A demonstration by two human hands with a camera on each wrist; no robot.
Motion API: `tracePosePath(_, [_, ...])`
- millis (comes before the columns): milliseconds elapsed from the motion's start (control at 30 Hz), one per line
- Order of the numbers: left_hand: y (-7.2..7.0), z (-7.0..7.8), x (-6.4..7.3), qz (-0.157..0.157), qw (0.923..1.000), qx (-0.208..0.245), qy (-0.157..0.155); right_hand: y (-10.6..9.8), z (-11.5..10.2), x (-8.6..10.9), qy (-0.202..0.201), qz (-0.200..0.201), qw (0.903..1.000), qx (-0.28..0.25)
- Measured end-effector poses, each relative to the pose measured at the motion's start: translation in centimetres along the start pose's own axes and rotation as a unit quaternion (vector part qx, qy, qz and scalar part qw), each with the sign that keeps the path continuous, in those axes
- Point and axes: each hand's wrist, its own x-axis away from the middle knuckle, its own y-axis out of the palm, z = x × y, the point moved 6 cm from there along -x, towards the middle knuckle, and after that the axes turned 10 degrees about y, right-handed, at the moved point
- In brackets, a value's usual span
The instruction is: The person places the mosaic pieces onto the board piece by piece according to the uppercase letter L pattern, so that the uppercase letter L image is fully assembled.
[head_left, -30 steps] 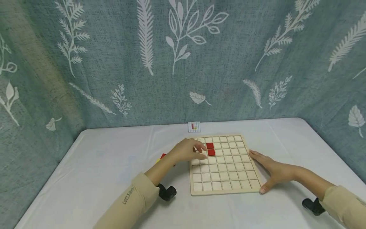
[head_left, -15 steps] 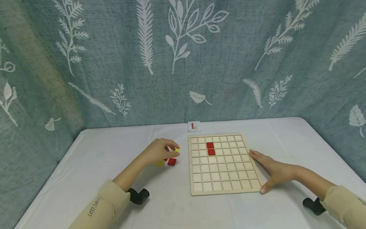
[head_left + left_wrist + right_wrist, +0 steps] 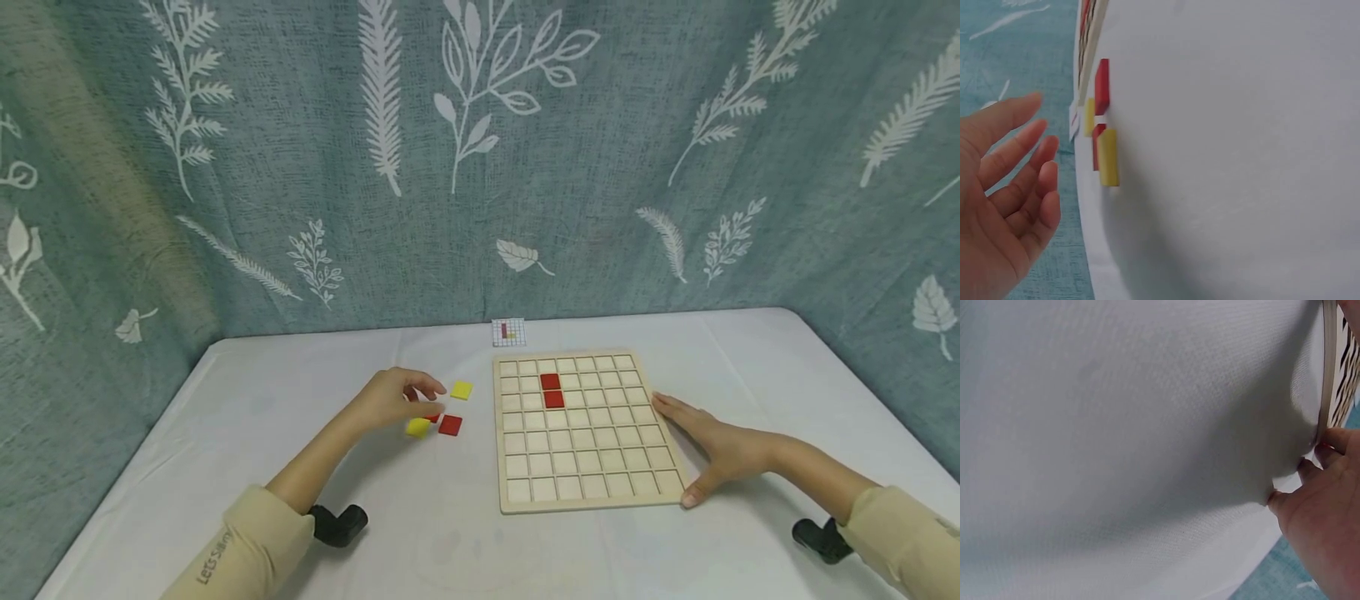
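Observation:
My left hand (image 3: 393, 400) hovers over loose square tiles left of the board, its fingers relaxed and holding nothing. A yellow tile (image 3: 461, 390) lies just beyond its fingertips, and a red tile (image 3: 450, 425) lies nearer the board. Below the fingers are another yellow tile (image 3: 418, 427) and a second red tile (image 3: 1095, 147), partly covered in the head view. The wooden grid board (image 3: 592, 504) has two red tiles (image 3: 552, 390) one above the other in its cells. Along the board's right edge, my right hand (image 3: 723, 450) rests with thumb and fingers spread, touching the rim.
A small printed grid card (image 3: 508, 332) with red and yellow squares stands behind the board, near the table's back edge. White cloth (image 3: 300, 433) covers the table. A patterned green curtain (image 3: 420, 233) hangs right behind it.
My left hand has moved left, from over the board to the loose tiles, and drawn back slightly further, uncovering the far yellow tile. The right hand stays at the board's edge.

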Motion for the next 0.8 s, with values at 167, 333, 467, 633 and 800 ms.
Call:
tracePosePath(167, [0.9,-0.1,0.3,-0.005,0.9998,0.011,0.014,0.0,0.0,-0.1,0.002,0.001,1.0,0.003])
tracePosePath(333, [1.5,-0.1,0.5,-0.005,0.9998,0.005,0.02,0.0,0.0,-0.1,0.006,0.004,1.0,0.007])
tracePosePath(467, [1.7,-0.1,0.6,-0.006,0.9997,0.0,0.026,0.0,0.0,-0.1,0.008,0.005,0.9999,0.009])
tracePosePath(633, [1.9,-0.1,0.3,-0.006,0.9997,-0.012,0.023,0.0,0.2,-0.2,0.009,0.006,0.9999,0.008])
tracePosePath(800, [2.2,-0.1,0.1,-0.017,0.9993,-0.023,0.024,0.0,0.3,-0.1,0.005,0.005,1.0,0.007])
